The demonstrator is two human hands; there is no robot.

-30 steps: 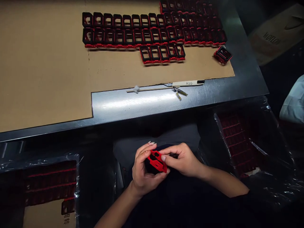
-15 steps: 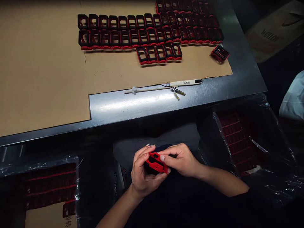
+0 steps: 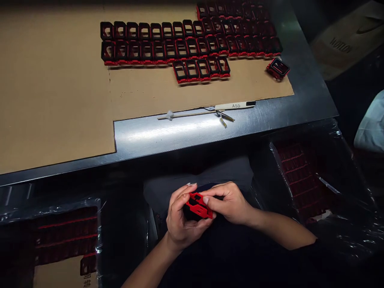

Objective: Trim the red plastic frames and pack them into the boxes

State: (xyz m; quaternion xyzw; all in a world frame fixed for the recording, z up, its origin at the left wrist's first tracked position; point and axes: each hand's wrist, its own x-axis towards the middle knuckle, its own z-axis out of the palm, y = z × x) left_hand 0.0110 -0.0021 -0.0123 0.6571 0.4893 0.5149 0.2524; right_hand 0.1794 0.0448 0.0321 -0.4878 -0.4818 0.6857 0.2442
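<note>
Low in the middle of the view, over my lap, I hold a red-and-black plastic frame (image 3: 199, 208). My left hand (image 3: 180, 220) is wrapped round its left side and underside, fingers curled over the far edge. The thumb and fingers of my right hand (image 3: 229, 204) pinch its upper right edge. The frame is tilted, and my fingers hide part of it. Whether my right fingertips also hold something small cannot be seen.
Rows of similar frames (image 3: 159, 51) stand on cardboard (image 3: 60, 88) atop a metal table (image 3: 144, 134). One frame (image 3: 278, 69) lies apart at right. Near the edge are a white-handled blade (image 3: 235, 105), a wooden stick (image 3: 192, 114) and small clippers (image 3: 225, 116). Plastic-lined boxes flank my lap.
The camera view has shifted very slightly. Both hands keep the same hold on the frame, which looks tipped a little differently.
</note>
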